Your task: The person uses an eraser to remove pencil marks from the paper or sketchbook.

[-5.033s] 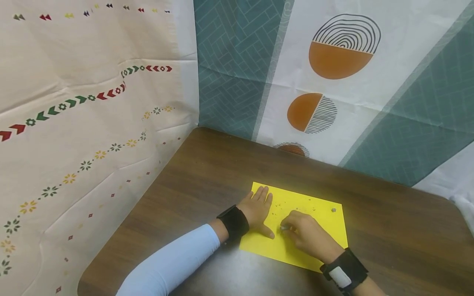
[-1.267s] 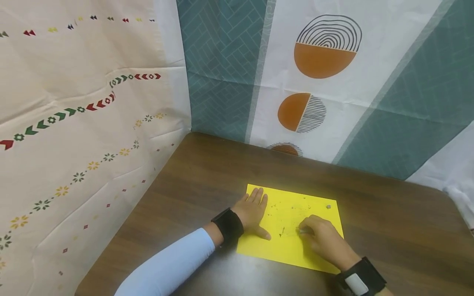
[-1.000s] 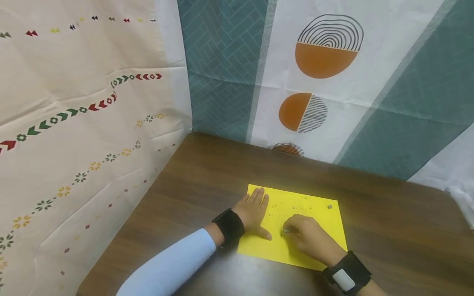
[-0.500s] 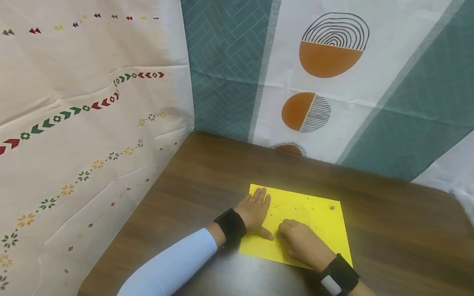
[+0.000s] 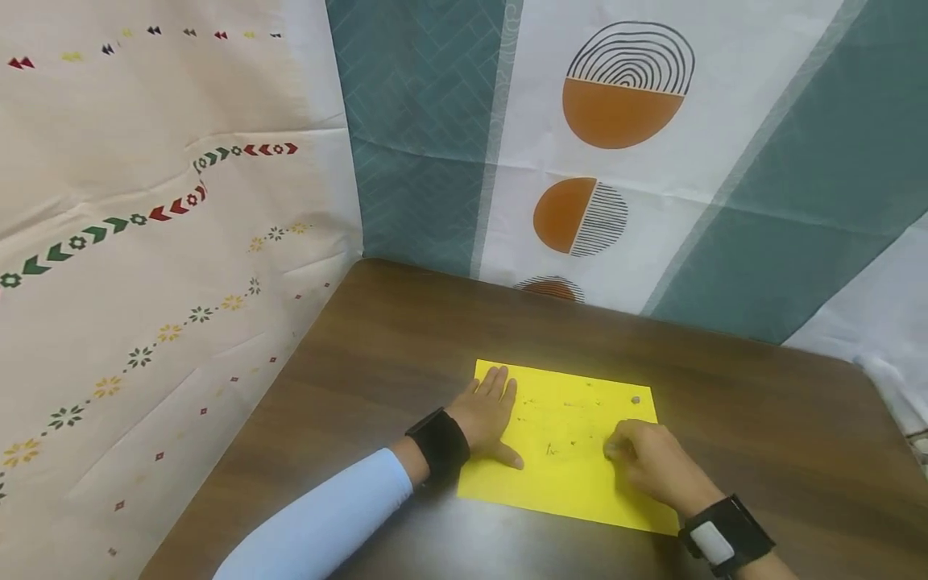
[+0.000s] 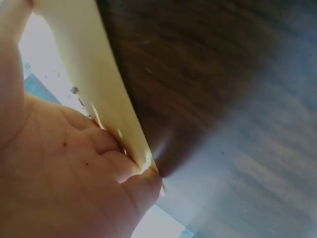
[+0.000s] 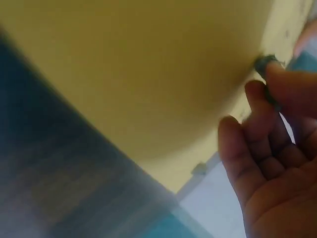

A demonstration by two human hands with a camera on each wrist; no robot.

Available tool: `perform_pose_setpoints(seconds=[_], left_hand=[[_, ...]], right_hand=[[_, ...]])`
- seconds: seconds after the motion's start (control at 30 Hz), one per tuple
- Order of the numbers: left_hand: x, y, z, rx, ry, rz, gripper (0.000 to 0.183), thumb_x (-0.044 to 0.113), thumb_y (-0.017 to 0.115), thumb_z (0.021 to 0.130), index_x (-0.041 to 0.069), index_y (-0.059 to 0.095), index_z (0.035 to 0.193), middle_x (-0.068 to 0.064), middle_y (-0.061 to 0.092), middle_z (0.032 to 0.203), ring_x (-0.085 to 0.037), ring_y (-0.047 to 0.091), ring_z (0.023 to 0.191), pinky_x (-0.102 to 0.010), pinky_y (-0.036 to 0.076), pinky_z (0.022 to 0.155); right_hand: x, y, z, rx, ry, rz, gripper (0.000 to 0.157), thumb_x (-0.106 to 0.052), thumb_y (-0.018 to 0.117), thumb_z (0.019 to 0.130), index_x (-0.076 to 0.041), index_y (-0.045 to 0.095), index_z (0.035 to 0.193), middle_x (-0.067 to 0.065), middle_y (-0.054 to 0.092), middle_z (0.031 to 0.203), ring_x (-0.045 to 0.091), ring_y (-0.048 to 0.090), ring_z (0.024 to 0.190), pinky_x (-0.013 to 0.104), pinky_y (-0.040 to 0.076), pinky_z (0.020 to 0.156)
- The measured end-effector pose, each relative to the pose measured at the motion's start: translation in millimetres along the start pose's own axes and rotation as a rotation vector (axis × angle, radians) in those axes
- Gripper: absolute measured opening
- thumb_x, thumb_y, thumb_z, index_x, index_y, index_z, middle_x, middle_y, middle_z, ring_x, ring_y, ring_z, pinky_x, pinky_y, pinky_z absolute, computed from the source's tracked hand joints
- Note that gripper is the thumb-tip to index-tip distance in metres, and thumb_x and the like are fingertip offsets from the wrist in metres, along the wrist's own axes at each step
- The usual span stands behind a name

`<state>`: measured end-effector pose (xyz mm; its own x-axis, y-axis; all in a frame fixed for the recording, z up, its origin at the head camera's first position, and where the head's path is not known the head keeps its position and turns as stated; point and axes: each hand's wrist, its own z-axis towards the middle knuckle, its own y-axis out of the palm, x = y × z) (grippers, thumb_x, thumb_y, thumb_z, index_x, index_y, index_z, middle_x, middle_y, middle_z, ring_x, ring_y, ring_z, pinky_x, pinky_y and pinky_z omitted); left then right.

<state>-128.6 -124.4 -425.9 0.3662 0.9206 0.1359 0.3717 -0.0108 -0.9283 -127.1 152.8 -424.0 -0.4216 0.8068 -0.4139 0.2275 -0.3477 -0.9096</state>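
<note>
A yellow sheet of paper [image 5: 551, 487] lies on the wooden table. My left hand [image 5: 482, 423] rests flat on its left side, fingers spread and thumb pointing toward the middle. Over the right part of the sheet, my right hand [image 5: 656, 459] pinches a small dark grey-green lump [image 7: 264, 63] between thumb and fingertips; in the head view the fingers mostly hide it. Dark crumbs [image 5: 549, 449] are scattered over the sheet between the hands and along its upper half. A separate small grey lump [image 5: 635, 399] sits near the sheet's top right corner.
The brown table [image 5: 391, 354] extends around the paper on all sides. Patterned cloths hang behind it, a cream one [image 5: 145, 242] on the left and a teal and white one [image 5: 428, 161] at the back.
My right hand has swept left across the paper and back to the right, still pinching the lump. More crumbs show near the sheet's middle. My left hand stays on the paper.
</note>
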Motion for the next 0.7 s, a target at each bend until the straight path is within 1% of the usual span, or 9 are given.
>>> perform_pose_setpoints(seconds=[0.03, 0.1, 0.17, 0.3, 0.43, 0.53, 0.63, 0.7], left_hand=[[-1.1, -0.5, -1.4, -0.001, -0.007, 0.009, 0.125, 0.08, 0.068, 0.073, 0.007, 0.019, 0.162, -0.016, 0.009, 0.167, -0.029, 0.008, 0.154, -0.045, 0.021, 0.12], [-2.0, -1.3, -3.3, -0.002, -0.011, 0.014, 0.125, 0.08, 0.068, 0.073, 0.007, 0.019, 0.162, -0.016, 0.009, 0.167, -0.029, 0.008, 0.154, -0.045, 0.021, 0.12], [-2.0, -2.0, -4.6, 0.001, -0.006, 0.005, 0.124, 0.08, 0.068, 0.074, 0.006, 0.02, 0.162, -0.017, 0.009, 0.167, -0.029, 0.009, 0.154, -0.045, 0.021, 0.12], [-0.9, -0.7, -4.4, 0.001, 0.0, -0.016, 0.124, 0.079, 0.068, 0.075, 0.006, 0.019, 0.162, -0.017, 0.009, 0.167, -0.029, 0.008, 0.154, -0.046, 0.02, 0.12], [-1.1, 0.0, -4.6, -0.004, -0.003, -0.026, 0.123, 0.078, 0.068, 0.075, 0.006, 0.019, 0.162, -0.016, 0.008, 0.167, -0.029, 0.007, 0.154, -0.046, 0.02, 0.12], [-1.4, -1.7, -5.2, 0.003, 0.01, -0.037, 0.122, 0.077, 0.068, 0.076, 0.005, 0.019, 0.161, -0.018, 0.009, 0.167, -0.03, 0.007, 0.154, -0.046, 0.02, 0.12], [-2.7, -3.1, -5.2, 0.01, 0.03, -0.054, 0.122, 0.076, 0.07, 0.076, 0.003, 0.02, 0.161, -0.019, 0.01, 0.167, -0.032, 0.008, 0.154, -0.048, 0.019, 0.12], [-4.3, -3.5, -5.1, 0.014, 0.042, -0.059, 0.121, 0.075, 0.071, 0.076, 0.003, 0.021, 0.16, -0.02, 0.011, 0.167, -0.032, 0.009, 0.153, -0.049, 0.019, 0.12]], right_hand=[[2.9, -1.3, 0.1, -0.011, 0.014, 0.019, 0.019, 0.004, 0.079, 0.082, -0.013, 0.071, 0.084, -0.006, 0.066, 0.081, 0.013, 0.062, 0.077, 0.039, 0.056, 0.071], [5.7, -2.6, 0.4, -0.026, -0.002, 0.057, 0.011, -0.003, 0.078, 0.086, -0.013, 0.073, 0.089, -0.005, 0.069, 0.085, 0.015, 0.064, 0.08, 0.04, 0.056, 0.072], [6.2, -4.5, -0.2, -0.021, -0.008, 0.08, 0.009, -0.006, 0.077, 0.088, -0.013, 0.073, 0.092, -0.006, 0.068, 0.087, 0.014, 0.063, 0.08, 0.039, 0.055, 0.071], [10.4, -15.7, -6.2, 0.034, 0.043, 0.081, 0.012, -0.006, 0.076, 0.088, -0.013, 0.073, 0.096, -0.006, 0.066, 0.088, 0.013, 0.06, 0.08, 0.036, 0.052, 0.068], [16.0, -30.6, -12.9, 0.076, 0.087, 0.077, 0.012, -0.008, 0.078, 0.087, -0.01, 0.073, 0.098, -0.002, 0.068, 0.091, 0.016, 0.061, 0.081, 0.036, 0.051, 0.066], [21.4, -38.0, -18.7, 0.12, 0.101, 0.066, 0.014, -0.01, 0.079, 0.086, -0.01, 0.073, 0.098, 0.001, 0.069, 0.094, 0.018, 0.062, 0.08, 0.037, 0.052, 0.065], [30.7, -42.0, -26.0, 0.166, 0.129, 0.062, 0.016, -0.014, 0.08, 0.087, -0.009, 0.073, 0.1, 0.003, 0.07, 0.097, 0.021, 0.063, 0.082, 0.038, 0.052, 0.067], [39.1, -43.9, -31.3, 0.169, 0.17, 0.072, 0.018, -0.021, 0.078, 0.089, -0.009, 0.073, 0.102, 0.004, 0.071, 0.099, 0.023, 0.064, 0.085, 0.041, 0.052, 0.068]])
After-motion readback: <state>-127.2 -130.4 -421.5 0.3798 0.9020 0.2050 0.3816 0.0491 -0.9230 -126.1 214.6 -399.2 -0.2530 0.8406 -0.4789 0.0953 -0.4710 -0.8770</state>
